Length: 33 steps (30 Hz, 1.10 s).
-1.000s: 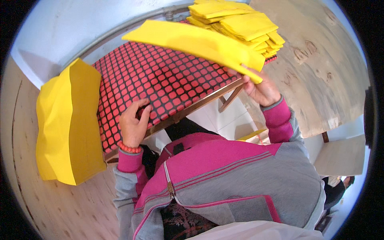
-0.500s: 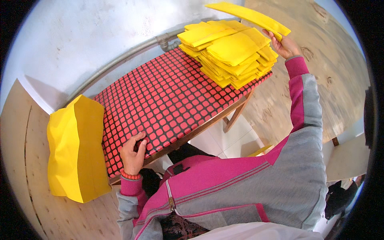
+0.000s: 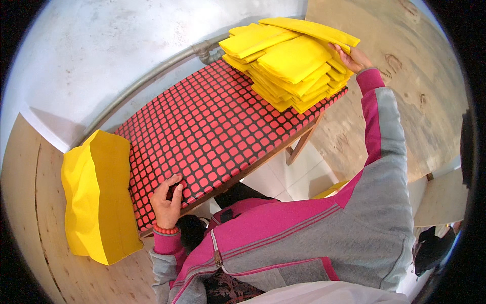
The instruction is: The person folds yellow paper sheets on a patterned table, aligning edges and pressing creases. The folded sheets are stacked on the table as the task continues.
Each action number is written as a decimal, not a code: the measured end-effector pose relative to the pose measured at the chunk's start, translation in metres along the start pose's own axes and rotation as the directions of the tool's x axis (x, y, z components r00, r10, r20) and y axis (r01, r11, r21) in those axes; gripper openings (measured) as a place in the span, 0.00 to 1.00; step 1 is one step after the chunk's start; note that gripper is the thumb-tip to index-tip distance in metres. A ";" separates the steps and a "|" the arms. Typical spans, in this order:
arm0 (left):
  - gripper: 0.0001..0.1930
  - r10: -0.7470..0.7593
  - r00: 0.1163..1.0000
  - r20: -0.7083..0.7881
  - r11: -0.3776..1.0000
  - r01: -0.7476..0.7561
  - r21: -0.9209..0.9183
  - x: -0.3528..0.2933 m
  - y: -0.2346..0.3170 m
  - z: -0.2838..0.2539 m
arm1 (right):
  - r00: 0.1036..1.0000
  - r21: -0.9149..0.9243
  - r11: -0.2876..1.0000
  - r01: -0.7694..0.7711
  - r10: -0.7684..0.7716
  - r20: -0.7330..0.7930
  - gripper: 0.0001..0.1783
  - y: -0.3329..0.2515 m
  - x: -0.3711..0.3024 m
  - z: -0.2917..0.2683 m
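Observation:
At the far right of the table, my right hand [image 3: 356,60] pinches the near end of a long folded yellow fabric piece [image 3: 311,29]. This piece lies over the back of a pile of folded yellow fabric pieces [image 3: 292,62], stacked in uneven layers. My left hand [image 3: 166,203] rests at the near left edge of the table [image 3: 202,131], thumb and fingers apart, holding nothing. The tabletop cover is black with red rounded squares. A larger unfolded yellow fabric piece [image 3: 104,197], creased down its length, stands past the table's left end, beside my left hand.
A grey pipe [image 3: 152,81] runs along the wall behind the table. Bare wooden boards stand at the right [image 3: 395,116] and the left [image 3: 30,202]. Below the table's near edge show a wooden leg [image 3: 298,147] and white floor tiles [image 3: 278,175].
My right hand has lowered the folded yellow fabric piece from above onto the back of the pile. My left hand stays at the table edge.

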<state>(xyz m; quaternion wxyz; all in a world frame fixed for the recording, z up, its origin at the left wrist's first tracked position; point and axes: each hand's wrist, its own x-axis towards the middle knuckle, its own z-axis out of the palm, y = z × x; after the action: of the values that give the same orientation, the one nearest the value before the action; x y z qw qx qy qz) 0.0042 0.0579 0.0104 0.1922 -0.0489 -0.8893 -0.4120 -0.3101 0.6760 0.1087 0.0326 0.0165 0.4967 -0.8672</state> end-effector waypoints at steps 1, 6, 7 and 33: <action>0.10 0.000 1.000 0.003 1.000 0.000 0.011 0.000 0.000 0.000 | 0.999 -0.019 1.000 -0.022 0.023 0.033 0.19 0.000 0.002 0.000; 0.11 0.003 1.000 0.008 1.000 -0.003 0.005 -0.001 -0.002 0.001 | 0.989 -0.116 0.986 -0.119 0.107 -0.099 0.22 -0.007 -0.001 -0.006; 0.10 -0.025 1.000 0.005 1.000 0.025 -0.014 -0.002 -0.002 0.001 | 0.991 -0.191 0.976 -0.101 0.082 -0.108 0.23 -0.007 -0.006 -0.010; 0.10 0.065 0.998 -0.001 0.996 -0.065 0.068 0.003 -0.001 0.002 | 0.855 -0.709 0.687 0.158 -0.454 -0.249 0.16 0.018 -0.083 -0.037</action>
<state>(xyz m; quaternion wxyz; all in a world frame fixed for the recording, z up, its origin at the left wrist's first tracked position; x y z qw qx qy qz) 0.0005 0.0588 0.0101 0.2087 -0.0706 -0.9005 -0.3750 -0.2266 0.7019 0.0794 -0.2164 0.0982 0.7633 -0.6008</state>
